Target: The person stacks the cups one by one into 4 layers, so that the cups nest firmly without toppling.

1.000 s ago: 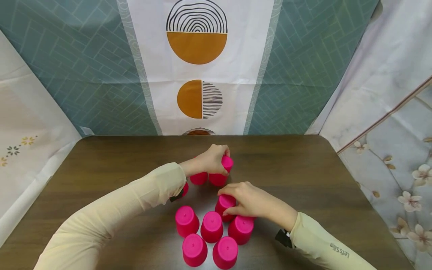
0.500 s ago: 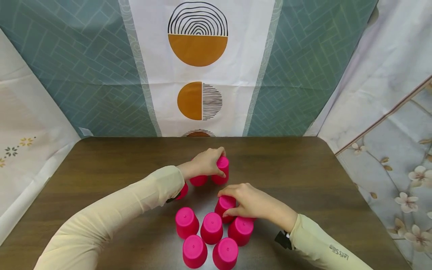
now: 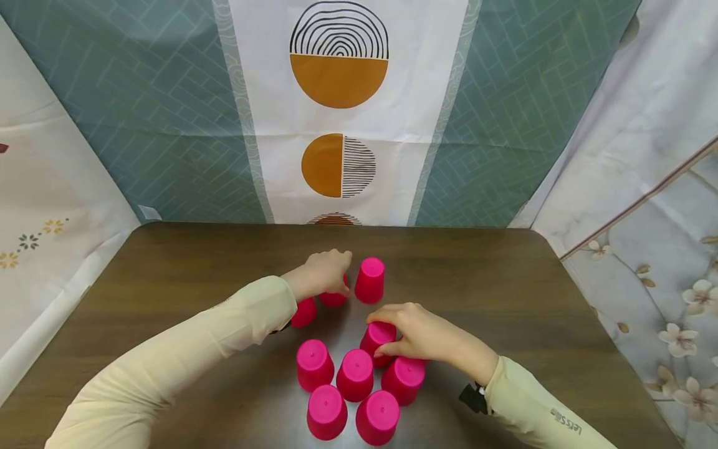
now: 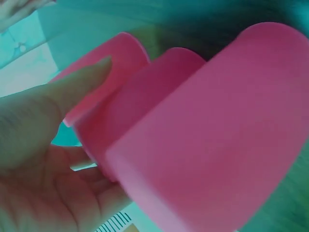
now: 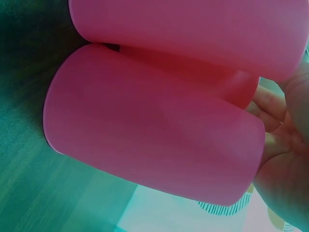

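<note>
Several pink plastic cups stand upside down on the table. My left hand [image 3: 325,272] reaches to the back row, around the middle cup [image 3: 335,298]. In the left wrist view that cup [image 4: 130,106] lies between thumb and fingers, the thumb apart from its wall. Right of it a cup [image 3: 369,282] stands alone; to its left, another cup [image 3: 303,313] is partly behind the sleeve. My right hand [image 3: 412,333] grips the rearmost cup [image 3: 374,340] of the front group, its fingers curled over the top. Nearer cups hide much of that grip in the right wrist view.
In front of the right hand are a left cup [image 3: 314,366], a middle cup [image 3: 354,375] and a right cup [image 3: 404,381]. Two more cups, one left [image 3: 326,413] and one right [image 3: 378,419], are nearest me. A patterned cloth [image 3: 336,112] hangs behind the brown table [image 3: 477,268].
My left hand has let go of the back row's right cup and moved left to the middle one. That right cup now stands a little apart. My right hand keeps its grip in place.
</note>
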The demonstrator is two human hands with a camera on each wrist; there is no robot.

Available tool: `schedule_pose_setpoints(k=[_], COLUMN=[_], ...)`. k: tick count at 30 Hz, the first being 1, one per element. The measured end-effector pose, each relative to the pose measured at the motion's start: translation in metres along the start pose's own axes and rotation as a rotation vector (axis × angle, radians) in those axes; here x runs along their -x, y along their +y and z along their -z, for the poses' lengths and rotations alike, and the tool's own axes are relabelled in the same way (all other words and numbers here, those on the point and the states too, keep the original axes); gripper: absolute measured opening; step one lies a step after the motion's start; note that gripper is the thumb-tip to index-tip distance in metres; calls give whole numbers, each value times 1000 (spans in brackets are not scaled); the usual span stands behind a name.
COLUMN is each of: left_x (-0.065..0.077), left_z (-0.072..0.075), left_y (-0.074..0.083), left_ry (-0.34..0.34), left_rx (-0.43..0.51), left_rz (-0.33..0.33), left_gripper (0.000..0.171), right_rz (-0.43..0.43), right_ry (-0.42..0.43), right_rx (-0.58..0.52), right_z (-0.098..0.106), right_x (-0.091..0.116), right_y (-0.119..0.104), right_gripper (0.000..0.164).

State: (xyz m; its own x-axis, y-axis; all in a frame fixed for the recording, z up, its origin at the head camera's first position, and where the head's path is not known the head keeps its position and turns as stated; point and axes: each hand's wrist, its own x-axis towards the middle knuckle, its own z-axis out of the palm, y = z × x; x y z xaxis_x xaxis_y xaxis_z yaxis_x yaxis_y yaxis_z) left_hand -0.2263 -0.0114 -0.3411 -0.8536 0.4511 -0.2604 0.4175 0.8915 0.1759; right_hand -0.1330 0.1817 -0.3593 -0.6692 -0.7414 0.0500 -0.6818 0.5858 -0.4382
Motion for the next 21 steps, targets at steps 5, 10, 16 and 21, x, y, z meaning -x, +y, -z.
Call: schedule_pose_setpoints(k=[5, 10, 16, 21], left_x=[6, 12, 15, 18], left_z=[-2, 0, 1, 2], left_y=[-6, -8, -7, -6], left_ry=[-24, -59, -109, -142], left_rx=[40, 87, 98, 97], left_rz=[-15, -45, -53, -53], left_gripper=[55, 61, 63, 63], right_rz=[2, -3, -12, -23], right_ry=[0, 1, -1, -9], right_rx=[-1, 0, -9, -18], right_z=[-1, 1, 0, 1], right_x=[-1, -1, 0, 0], right_y=[0, -1, 0, 0], right_gripper=[47, 47, 47, 47])
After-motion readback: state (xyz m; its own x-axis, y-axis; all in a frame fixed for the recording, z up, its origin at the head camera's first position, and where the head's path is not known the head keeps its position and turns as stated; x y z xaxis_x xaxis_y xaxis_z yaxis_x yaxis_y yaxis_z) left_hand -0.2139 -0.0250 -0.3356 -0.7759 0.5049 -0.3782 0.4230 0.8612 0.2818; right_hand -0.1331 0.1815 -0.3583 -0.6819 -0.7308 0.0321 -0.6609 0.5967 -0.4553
